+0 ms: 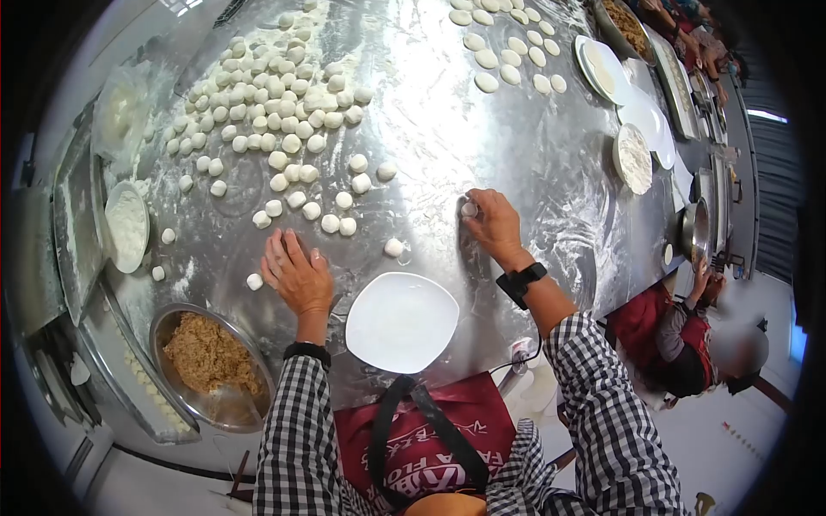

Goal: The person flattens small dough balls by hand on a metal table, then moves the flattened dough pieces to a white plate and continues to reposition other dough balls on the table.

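My right hand [495, 225] is closed, with its fingertips round a small dough ball [469, 210] on the floury metal table [525, 249]. To the left, my left hand [298, 273] rests palm down on the table with its fingers apart and holds nothing. Just beyond its fingertips is the near edge of a large group of white dough balls [288, 107]. One loose ball [255, 281] lies left of this hand. Between my hands, near the table's front edge, stands a white square plate [402, 322] with nothing on it. A single ball [393, 248] lies behind the plate.
A metal bowl of brown filling [211, 353] stands at the front left. Flour bowls stand at the left [127, 228] and right [634, 159]. Flattened dough discs [510, 58] lie at the back. White plates [602, 69] are at the back right. A co-worker [671, 335] is at the right.
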`<state>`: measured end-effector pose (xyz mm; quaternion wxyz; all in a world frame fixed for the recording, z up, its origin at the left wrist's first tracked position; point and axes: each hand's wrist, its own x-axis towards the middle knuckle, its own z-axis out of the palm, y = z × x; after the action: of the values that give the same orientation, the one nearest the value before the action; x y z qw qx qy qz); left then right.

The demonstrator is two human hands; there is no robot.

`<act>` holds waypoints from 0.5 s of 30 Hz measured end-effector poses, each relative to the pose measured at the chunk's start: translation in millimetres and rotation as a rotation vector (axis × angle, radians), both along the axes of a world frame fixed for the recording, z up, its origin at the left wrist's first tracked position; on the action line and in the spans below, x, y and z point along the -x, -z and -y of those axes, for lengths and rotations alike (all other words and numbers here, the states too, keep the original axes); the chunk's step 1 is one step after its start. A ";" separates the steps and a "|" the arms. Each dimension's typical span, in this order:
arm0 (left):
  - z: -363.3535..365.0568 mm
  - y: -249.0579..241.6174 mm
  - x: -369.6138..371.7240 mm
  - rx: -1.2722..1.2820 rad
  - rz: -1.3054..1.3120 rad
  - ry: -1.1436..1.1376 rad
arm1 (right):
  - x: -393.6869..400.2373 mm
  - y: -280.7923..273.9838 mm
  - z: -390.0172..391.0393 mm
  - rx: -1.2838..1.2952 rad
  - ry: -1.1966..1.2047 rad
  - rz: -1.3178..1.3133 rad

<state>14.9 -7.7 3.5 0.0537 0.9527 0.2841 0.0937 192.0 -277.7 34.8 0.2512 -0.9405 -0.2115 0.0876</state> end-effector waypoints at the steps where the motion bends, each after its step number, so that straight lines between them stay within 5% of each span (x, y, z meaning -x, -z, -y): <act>1: 0.4 -0.1 0.8 -0.002 -0.005 -0.001 | 3.3 0.5 1.4 0.017 -0.004 -0.016; 5: -0.4 -1.0 1.3 0.009 -0.004 0.009 | 2.2 -6.9 -2.4 0.131 -0.031 -0.016; 11: -0.8 -2.1 2.1 0.013 -0.011 0.013 | -35.8 7.7 -19.3 -0.217 0.096 0.255; 15: -1.0 -1.6 0.7 0.019 -0.023 0.007 | -36.4 21.8 -42.5 0.214 0.121 0.241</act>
<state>14.2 -6.7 5.1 0.0597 0.9541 0.2823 0.0796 228.4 -235.2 13.0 0.1273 -0.9766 -0.1725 -0.0189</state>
